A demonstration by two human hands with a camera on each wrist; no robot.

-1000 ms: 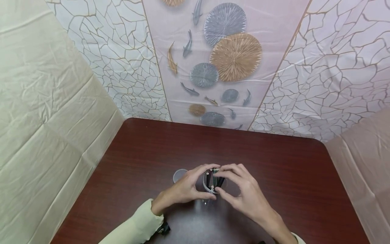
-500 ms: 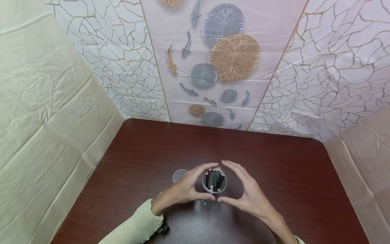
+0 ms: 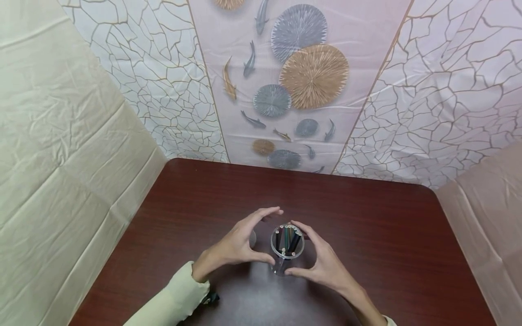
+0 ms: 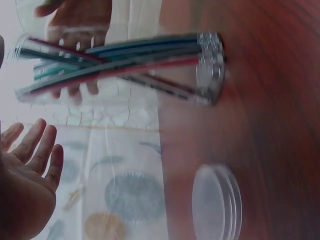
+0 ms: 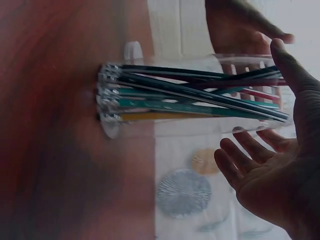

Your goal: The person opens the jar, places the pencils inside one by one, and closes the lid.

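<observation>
A clear plastic jar stands upright on the table, uncapped. Several colored pencils lean inside it, their ends level with the rim. My left hand is spread in a wide curve left of the jar, apart from it and holding nothing. On the other side my right hand curves loosely about the jar, fingertips at its far rim and thumb at its near side, with a gap before the palm. In the right wrist view the right fingers lie relaxed along the jar wall. A round clear lid rests on the table.
The lid is partly hidden behind my left hand in the head view. The dark red wooden table has a patterned cloth wall behind it and pale cloth at both sides. A small black object shows by the left sleeve.
My right fingers have come off the pencils at the jar's mouth and spread around its right side. The left hand has drawn away leftward from the jar, now covering part of the lid.
</observation>
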